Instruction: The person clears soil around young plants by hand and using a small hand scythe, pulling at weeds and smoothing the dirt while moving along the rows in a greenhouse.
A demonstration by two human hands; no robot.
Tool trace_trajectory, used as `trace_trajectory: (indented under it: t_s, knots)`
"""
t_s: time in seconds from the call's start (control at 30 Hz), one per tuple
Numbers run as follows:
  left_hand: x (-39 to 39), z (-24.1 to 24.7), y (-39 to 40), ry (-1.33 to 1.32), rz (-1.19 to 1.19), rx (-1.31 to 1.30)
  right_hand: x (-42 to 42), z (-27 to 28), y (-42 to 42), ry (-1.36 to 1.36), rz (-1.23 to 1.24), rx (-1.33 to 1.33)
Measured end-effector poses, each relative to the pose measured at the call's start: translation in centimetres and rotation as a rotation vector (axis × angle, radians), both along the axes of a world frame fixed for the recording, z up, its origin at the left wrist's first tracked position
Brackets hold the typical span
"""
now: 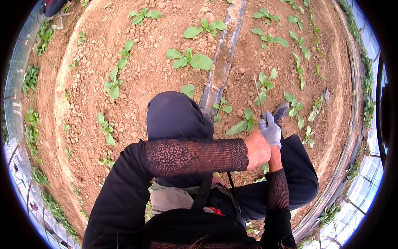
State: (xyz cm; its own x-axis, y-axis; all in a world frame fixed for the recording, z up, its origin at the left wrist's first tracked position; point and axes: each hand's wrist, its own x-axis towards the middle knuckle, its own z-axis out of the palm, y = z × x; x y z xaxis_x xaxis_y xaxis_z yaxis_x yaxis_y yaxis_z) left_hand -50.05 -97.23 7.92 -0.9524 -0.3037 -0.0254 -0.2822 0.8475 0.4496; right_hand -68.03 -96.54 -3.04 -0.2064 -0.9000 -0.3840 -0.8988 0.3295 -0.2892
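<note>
My right hand (271, 130), in a grey knit glove, grips a thin, long-shanked hand tool (257, 88). Its shank slants away over the soil, beside a leafy seedling (265, 82); the handle is mostly hidden in the glove. My bare left hand (258, 150) reaches across my body, fingers curled, against the right wrist by the glove's cuff. Its fingertips are hidden, so I cannot tell whether they pinch the cuff. Another seedling (244, 123) grows just left of the glove. Black lace sleeves (196, 155) cover both forearms.
Rows of green seedlings (190, 59) stand in crumbly brown soil (149, 77). A flat dark irrigation strip (228, 46) runs between rows. My shoe (280, 112) is close to plants on the right. Plastic greenhouse walls (362, 183) border both sides. Part of another person (55, 7) shows top left.
</note>
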Motion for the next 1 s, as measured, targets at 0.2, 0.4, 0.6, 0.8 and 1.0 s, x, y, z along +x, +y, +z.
trace_trajectory:
  t_s: [0.2, 0.4, 0.6, 0.8, 1.0]
  knots:
    - [-0.1, -0.7, 0.4, 0.151, 0.081, -0.029, 1.5, 1.3, -1.6, -0.167, -0.091, -0.088]
    - [0.1, 0.1, 0.1, 0.069, 0.045, -0.021, 0.8, 0.4, -1.1, -0.248, -0.105, -0.069]
    - [-0.5, -0.9, 0.5, 0.096, 0.034, 0.043, -0.7, -2.5, 1.6, -0.420, -0.201, -0.119]
    - [-0.2, -0.1, 0.1, 0.016, 0.037, 0.023, -0.2, -3.7, 4.3, -1.162, -0.643, -0.186]
    - [-1.1, -1.1, 0.1, -0.004, 0.037, -0.012, -0.6, -5.3, 4.6, -1.050, -0.514, 0.016]
